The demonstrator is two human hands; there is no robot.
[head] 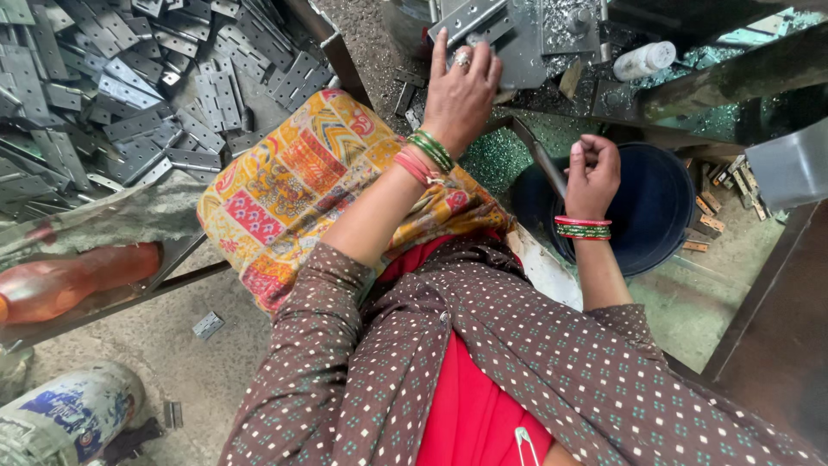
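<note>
Resting flat and released on a grey metal hinge (466, 22) at twelve o'clock, the left hand (460, 95); the right hand (592, 173), clenched, above a dark blue bucket (664, 207).

Single head cam, looking steeply down from above the person's torso, close range. Blue bucket (655, 207) sits right of centre; hinge pile (129, 95) far left of it, machine bed (552, 43) above it.
</note>
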